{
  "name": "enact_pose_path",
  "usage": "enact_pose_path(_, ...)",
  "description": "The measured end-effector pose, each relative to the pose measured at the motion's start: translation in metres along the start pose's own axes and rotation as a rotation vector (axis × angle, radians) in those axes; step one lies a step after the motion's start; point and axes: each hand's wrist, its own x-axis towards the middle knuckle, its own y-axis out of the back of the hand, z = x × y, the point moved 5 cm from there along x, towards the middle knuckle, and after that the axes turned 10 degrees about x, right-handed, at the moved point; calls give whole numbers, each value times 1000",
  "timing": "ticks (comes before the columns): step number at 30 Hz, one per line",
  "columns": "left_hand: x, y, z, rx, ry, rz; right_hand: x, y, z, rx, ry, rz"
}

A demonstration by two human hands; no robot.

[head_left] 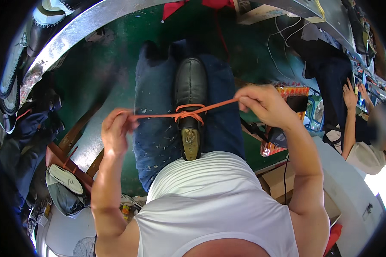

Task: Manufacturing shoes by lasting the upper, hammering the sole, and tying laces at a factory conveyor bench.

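Note:
A black leather shoe (190, 83) with a last (190, 143) inside its heel end lies along my lap, toe pointing away from me. An orange cord (188, 115) is wound round the shoe's middle and crosses over itself on top. My left hand (117, 129) pinches one end of the cord out to the left. On the other side my right hand (263, 105) grips the other end, a little higher. Both lengths of cord look taut. Under the shoe are my legs in dark blue cloth (152, 141).
A curved metal edge (79, 32) runs across the far left, with several shoes beyond it. Another shoe (66, 188) rests on brown wood at the left. At the right, a person's hands (351, 96) are at a bench. White cables (272, 47) hang at the far right.

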Motion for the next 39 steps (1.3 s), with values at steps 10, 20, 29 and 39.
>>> enact_pose_path(10,-53,-101,67,1193,-930,56,-13,-3,0,396,-88,-125)
enact_pose_path(20,-6,-83,43,497,112,-757,42,-28,15,72,181,551)
enact_pose_path(29,-9,-138,62,285,-513,-533,33,-86,-1,683,-219,-4)
enact_pose_path(39,-33,-145,107,810,-977,-219,32,-57,-42,-94,294,116)
